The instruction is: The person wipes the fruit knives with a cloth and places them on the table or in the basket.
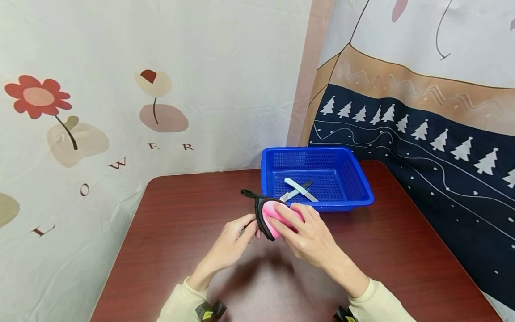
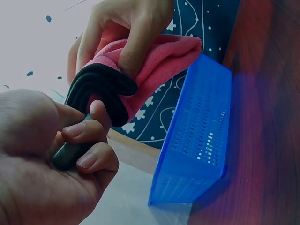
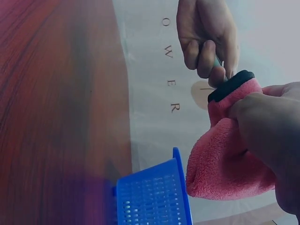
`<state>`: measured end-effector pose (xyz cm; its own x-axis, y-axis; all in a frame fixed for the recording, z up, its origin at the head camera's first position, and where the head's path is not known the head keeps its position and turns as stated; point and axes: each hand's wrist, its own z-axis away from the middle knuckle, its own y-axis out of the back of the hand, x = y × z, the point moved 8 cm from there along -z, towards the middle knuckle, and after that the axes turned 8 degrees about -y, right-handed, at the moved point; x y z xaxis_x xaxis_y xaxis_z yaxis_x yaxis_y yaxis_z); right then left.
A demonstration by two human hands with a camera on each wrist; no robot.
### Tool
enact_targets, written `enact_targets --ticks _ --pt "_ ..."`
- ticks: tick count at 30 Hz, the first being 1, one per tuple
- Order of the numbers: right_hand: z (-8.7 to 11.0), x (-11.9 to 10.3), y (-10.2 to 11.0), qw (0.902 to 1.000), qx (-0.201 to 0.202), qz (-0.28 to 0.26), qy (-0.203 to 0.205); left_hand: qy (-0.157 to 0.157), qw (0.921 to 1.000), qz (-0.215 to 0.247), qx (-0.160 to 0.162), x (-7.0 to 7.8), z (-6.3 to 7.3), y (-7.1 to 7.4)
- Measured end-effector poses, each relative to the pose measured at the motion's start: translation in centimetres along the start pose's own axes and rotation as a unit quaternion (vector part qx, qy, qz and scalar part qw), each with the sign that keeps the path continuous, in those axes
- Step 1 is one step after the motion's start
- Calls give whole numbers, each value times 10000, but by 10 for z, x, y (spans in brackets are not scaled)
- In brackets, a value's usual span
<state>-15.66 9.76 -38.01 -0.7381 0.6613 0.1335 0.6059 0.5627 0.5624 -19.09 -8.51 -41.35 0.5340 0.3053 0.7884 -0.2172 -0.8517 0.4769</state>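
Observation:
My left hand [image 1: 229, 243] grips a slim greenish handle [image 2: 70, 155], its fingers curled round it. The rest of that tool is hidden inside a folded pink cloth [image 3: 225, 159] with black edging and a black hanging loop [image 1: 248, 193]. My right hand [image 1: 314, 236] pinches the cloth around the tool, fingers on the pink side and the black edge facing my left hand. Both hands are held above the table, in front of the blue basket. Small knives [image 1: 301, 189] with pale handles lie crossed inside the basket.
The blue perforated plastic basket [image 1: 364, 190] stands at the back of the dark red-brown table [image 1: 177, 214], right of centre. Behind the table hangs a pale printed cloth backdrop [image 1: 225, 89]; a dark one with white trees [image 1: 420, 130] hangs on the right.

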Motion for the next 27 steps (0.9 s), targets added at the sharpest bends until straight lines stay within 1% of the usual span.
enact_targets --ticks 4,12,19,27 --pt "1 4 0 9999 -37 46 -121 -12 10000 -34 -59 0 -1 -1" --pt "4 18 1 9991 -92 124 -405 19 9999 67 -141 0 -2 -2" --pt "8 30 3 9981 -127 95 -594 -51 9997 106 -235 1 -4 -4" --pt "16 48 6 9948 -345 234 -926 20 9992 216 -328 -1 -3 -7"
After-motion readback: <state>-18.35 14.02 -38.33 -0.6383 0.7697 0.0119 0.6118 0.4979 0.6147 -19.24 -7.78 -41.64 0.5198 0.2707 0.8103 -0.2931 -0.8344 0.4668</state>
